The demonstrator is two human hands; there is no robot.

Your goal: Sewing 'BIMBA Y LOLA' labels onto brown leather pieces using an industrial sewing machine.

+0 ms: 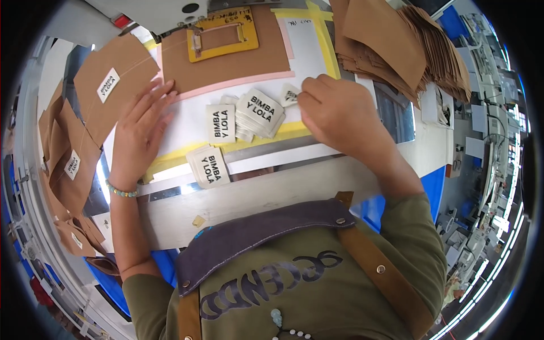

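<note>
My left hand (141, 122) lies with fingers extended at the left end of a brown piece (226, 65) edged with pink strips, its fingertips by that edge. My right hand (331, 113) is closed on a small white label (290, 93), partly hidden by the fingers. Between my hands, loose piles of printed white labels (262, 109) lie on a white sheet (184, 124) bordered with yellow tape, and another small pile (207, 167) is nearer me. A yellow template with a rectangular opening (249, 45) sits on the brown piece, under part of a machine (158, 17).
Brown pieces with sewn-on labels (85, 124) overlap along the left side, joined by thread. A tall stack of plain brown pieces (385, 39) is at the back right. The pale table edge (255, 181) runs before me, with blue bins (430, 192) below it.
</note>
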